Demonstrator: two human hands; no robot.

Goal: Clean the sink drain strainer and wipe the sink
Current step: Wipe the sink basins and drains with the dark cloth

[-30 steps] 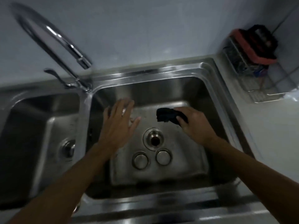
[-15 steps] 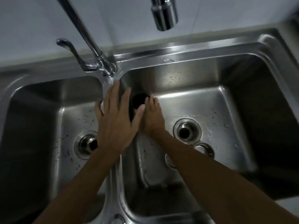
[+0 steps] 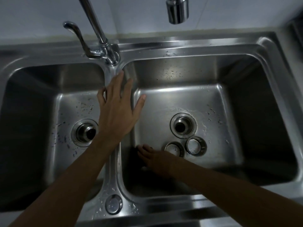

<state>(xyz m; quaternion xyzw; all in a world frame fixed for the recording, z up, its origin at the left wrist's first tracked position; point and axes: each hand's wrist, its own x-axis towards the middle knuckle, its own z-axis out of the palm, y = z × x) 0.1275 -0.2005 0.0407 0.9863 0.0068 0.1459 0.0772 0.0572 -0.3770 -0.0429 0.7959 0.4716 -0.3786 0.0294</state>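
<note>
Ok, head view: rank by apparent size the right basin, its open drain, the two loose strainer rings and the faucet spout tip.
1. Right basin
2. Open drain
3. Faucet spout tip, though nearness to the camera inflates it
4. Strainer rings, too alike to separate

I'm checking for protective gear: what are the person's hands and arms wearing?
Nothing visible. Both the left hand and right hand are bare, without gloves, rings or a watch, and both forearms are uncovered up to the picture's edge, with no sleeve in view.
</note>
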